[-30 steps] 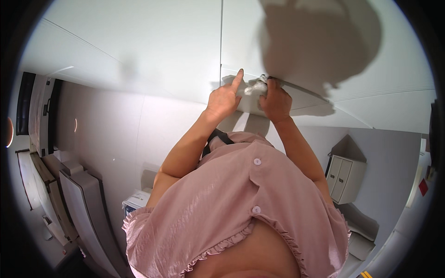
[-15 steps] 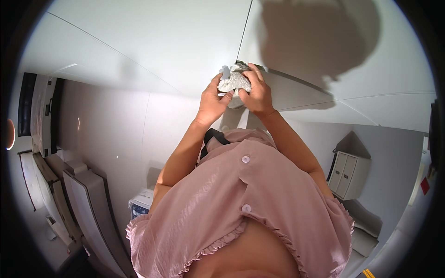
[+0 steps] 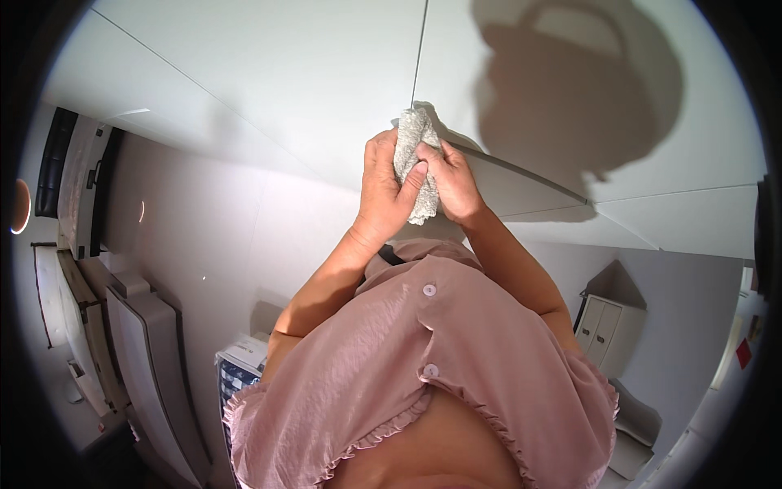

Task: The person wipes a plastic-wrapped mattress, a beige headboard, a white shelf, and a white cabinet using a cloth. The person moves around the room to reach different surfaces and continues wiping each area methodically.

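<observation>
White panels (image 3: 285, 65) fill the far side, a narrow seam running down toward the hands and a dark edge slanting away to the right. Pale floor (image 3: 195, 220) stretches wide on the left, giving the left elbow room to move. Nearest is a pink button-front blouse (image 3: 358, 350). At near left stands a long grey piece, perhaps a padded bench (image 3: 151, 359), bent by the rim; at right, a two-door white cabinet (image 3: 607, 326), well apart from the right arm. Left hand (image 3: 388, 186) and right hand (image 3: 452, 181) pinch, under both thumbs, a textured grey-white cloth (image 3: 415, 134), bunched lengthwise between them just beyond the blouse. Left fingers press together; the right ones are partly hidden, their spread impossible to tell.
</observation>
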Tool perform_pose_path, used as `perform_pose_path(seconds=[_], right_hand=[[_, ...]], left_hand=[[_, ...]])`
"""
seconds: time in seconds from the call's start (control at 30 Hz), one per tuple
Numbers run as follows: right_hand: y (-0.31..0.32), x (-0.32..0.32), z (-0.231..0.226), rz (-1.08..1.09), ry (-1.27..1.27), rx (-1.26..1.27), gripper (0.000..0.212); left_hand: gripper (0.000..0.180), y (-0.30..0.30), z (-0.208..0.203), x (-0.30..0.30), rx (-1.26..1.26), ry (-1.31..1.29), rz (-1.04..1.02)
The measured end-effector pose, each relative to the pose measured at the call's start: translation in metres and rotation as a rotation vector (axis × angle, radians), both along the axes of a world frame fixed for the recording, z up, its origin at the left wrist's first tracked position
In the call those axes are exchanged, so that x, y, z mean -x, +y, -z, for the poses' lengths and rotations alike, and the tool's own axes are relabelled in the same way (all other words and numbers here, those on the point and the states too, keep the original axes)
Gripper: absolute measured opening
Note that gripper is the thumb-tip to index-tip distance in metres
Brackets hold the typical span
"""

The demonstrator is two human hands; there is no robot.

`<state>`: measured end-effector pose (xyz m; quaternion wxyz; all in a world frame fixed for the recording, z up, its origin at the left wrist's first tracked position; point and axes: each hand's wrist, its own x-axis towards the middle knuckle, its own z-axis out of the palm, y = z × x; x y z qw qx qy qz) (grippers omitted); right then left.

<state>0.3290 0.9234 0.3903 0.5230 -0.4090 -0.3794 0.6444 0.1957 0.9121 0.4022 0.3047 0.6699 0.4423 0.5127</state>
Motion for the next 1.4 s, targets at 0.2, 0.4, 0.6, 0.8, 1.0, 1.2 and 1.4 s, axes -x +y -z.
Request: perform_pose_path(seconds=[0.2, 0.4, 0.6, 0.8, 1.0, 1.2, 1.4], right_hand=[[0.003, -0.003, -0.017, -0.092, -0.001, 0.015, 0.035], [-0.013, -0.018, -0.011, -0.129, -0.245, 0.096, 0.036], [-0.020, -0.037, -0.013, -0.210, -0.295, 0.100, 0.023], [-0.026, -0.045, -0.011, -0.225, -0.334, 0.018, 0.019], [-0.025, -0.044, 0.020, -0.168, -0.254, -0.152, 0.020], [-0.026, -0.049, 0.016, -0.218, -0.278, -0.097, 0.016], [-0.027, -0.053, 0.012, -0.241, -0.319, -0.116, 0.015]], left_hand=[[0.033, 0.013, 0.007, -0.012, 0.105, -0.167, -0.083], [0.032, 0.036, -0.003, -0.001, -0.051, 0.009, -0.289], [0.029, 0.056, -0.047, -0.010, -0.251, 0.205, -0.374], [0.031, 0.062, -0.096, -0.019, -0.509, 0.267, -0.400], [0.030, 0.067, -0.132, -0.027, -0.589, 0.305, -0.418], [0.034, 0.064, -0.118, -0.022, -0.500, 0.349, -0.456], [0.029, 0.080, -0.176, -0.018, -0.713, 0.323, -0.491]])
